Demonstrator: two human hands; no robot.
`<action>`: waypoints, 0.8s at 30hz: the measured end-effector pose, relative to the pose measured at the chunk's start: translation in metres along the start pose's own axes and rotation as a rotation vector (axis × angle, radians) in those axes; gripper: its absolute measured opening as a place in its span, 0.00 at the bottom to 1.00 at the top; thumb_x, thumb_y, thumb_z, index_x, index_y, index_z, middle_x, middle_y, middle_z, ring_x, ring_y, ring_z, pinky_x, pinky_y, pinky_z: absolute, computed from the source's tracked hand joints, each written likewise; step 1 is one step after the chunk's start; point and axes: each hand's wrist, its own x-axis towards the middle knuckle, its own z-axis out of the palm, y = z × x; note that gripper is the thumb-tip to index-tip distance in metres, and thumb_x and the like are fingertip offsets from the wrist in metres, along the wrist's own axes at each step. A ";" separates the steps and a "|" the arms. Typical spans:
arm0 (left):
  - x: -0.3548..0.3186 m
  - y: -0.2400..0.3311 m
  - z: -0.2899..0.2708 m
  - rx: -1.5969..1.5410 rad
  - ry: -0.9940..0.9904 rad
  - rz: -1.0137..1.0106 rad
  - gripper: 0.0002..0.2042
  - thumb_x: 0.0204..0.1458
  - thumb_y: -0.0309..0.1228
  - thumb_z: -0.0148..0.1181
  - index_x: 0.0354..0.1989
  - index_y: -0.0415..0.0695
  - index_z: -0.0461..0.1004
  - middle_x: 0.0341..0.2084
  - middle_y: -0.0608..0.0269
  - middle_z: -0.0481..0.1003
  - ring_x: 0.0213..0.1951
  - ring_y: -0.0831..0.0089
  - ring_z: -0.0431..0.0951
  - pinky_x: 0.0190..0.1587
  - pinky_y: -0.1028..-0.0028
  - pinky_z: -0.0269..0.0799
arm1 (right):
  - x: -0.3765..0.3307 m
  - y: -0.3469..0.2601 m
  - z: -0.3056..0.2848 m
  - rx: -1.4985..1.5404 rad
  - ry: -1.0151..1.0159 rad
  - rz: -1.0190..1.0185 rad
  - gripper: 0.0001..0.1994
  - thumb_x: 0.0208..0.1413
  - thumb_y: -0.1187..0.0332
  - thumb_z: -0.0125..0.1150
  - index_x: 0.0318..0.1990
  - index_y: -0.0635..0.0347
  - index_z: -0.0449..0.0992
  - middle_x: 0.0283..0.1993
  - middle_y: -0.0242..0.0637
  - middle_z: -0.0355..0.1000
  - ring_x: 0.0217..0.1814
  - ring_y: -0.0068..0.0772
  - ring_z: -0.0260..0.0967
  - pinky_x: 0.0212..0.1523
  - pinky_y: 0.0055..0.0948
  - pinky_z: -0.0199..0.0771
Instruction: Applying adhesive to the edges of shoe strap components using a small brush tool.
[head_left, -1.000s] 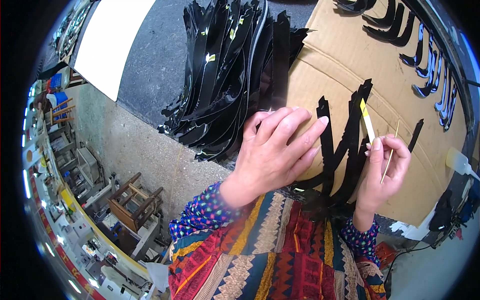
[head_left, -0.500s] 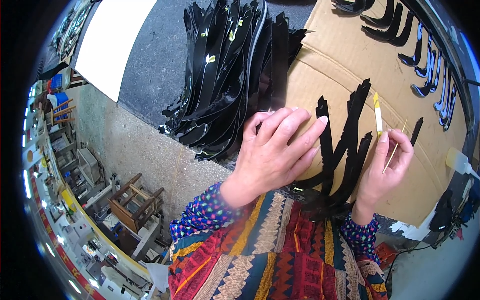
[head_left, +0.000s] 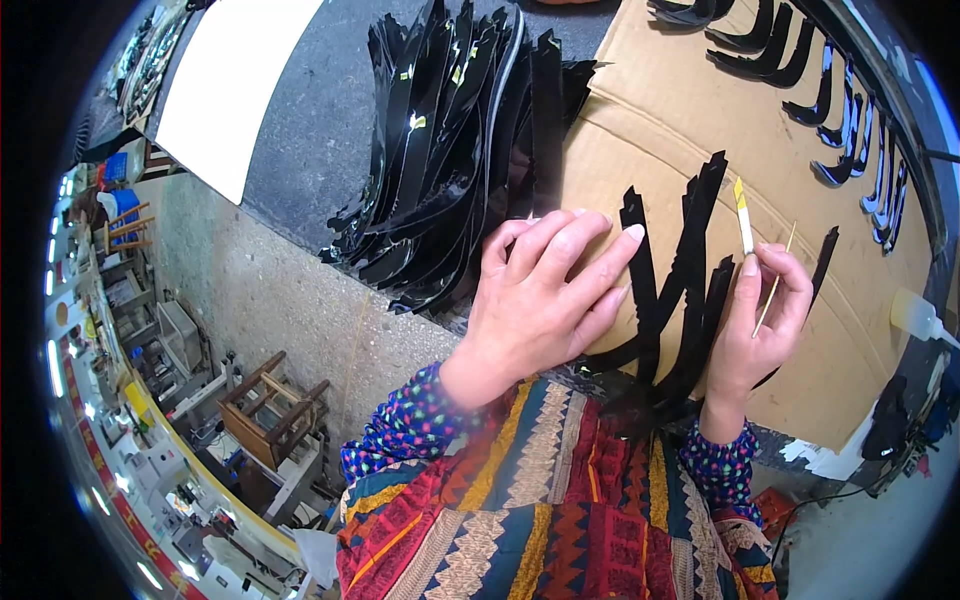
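My left hand (head_left: 545, 290) lies with fingers stretched over the cardboard, its index fingertip at the edge of a notched black strip (head_left: 640, 250). Further black strips (head_left: 690, 250) cross one another just right of it, their lower ends bunched at my lap. In my right hand (head_left: 765, 310), thumb and index finger pinch a narrow white strip with a yellow tip (head_left: 743, 215), pointing away from me. A thin wooden stick (head_left: 774, 285) is also tucked among that hand's fingers. Another black strip (head_left: 825, 262) lies partly behind the right hand.
A thick pile of glossy black strips (head_left: 440, 170) lies left of the cardboard sheet (head_left: 660, 120). Curved black pieces (head_left: 770, 60) line its far right edge. A translucent squeeze bottle (head_left: 915, 318) is at right, a white sheet (head_left: 230, 90) at far left, a wooden stool (head_left: 268, 410) below.
My right hand, still holding the white strip and stick, appears slightly further left. The cardboard and its black strips also shift slightly left in view. My left hand stays nearly in place.
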 end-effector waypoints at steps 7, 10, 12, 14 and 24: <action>-0.001 -0.003 0.004 0.008 0.023 0.020 0.22 0.48 0.39 0.62 0.54 0.55 0.75 0.48 0.65 0.69 0.52 0.65 0.67 0.54 0.63 0.58 | 0.000 0.001 0.004 0.048 -0.005 0.045 0.09 0.57 0.83 0.55 0.45 0.66 0.70 0.46 0.40 0.68 0.49 0.29 0.67 0.52 0.27 0.68; 0.000 -0.002 0.002 0.032 0.027 0.033 0.22 0.48 0.40 0.62 0.55 0.55 0.75 0.48 0.65 0.69 0.52 0.65 0.67 0.54 0.63 0.58 | 0.001 0.000 0.003 0.005 -0.004 0.008 0.09 0.56 0.83 0.56 0.44 0.66 0.70 0.46 0.40 0.69 0.49 0.31 0.67 0.53 0.29 0.68; 0.000 -0.002 0.004 0.019 0.048 0.051 0.22 0.48 0.39 0.63 0.54 0.55 0.75 0.49 0.65 0.69 0.52 0.65 0.67 0.54 0.63 0.58 | 0.002 0.004 0.004 0.005 0.011 -0.002 0.09 0.55 0.83 0.56 0.43 0.65 0.70 0.45 0.40 0.69 0.48 0.32 0.68 0.52 0.29 0.68; 0.000 -0.002 0.005 0.012 0.049 0.045 0.22 0.48 0.39 0.63 0.54 0.54 0.75 0.49 0.65 0.69 0.52 0.64 0.67 0.54 0.63 0.58 | 0.002 0.007 0.004 0.009 0.025 0.009 0.09 0.55 0.83 0.57 0.43 0.65 0.70 0.44 0.39 0.69 0.46 0.31 0.68 0.50 0.28 0.68; -0.020 0.111 -0.133 -0.011 -0.039 -0.110 0.04 0.47 0.26 0.56 0.21 0.43 0.71 0.22 0.62 0.72 0.24 0.66 0.74 0.27 0.65 0.70 | 0.006 -0.001 0.002 -0.071 0.057 -0.054 0.10 0.50 0.81 0.57 0.40 0.61 0.71 0.40 0.43 0.70 0.46 0.47 0.68 0.49 0.39 0.67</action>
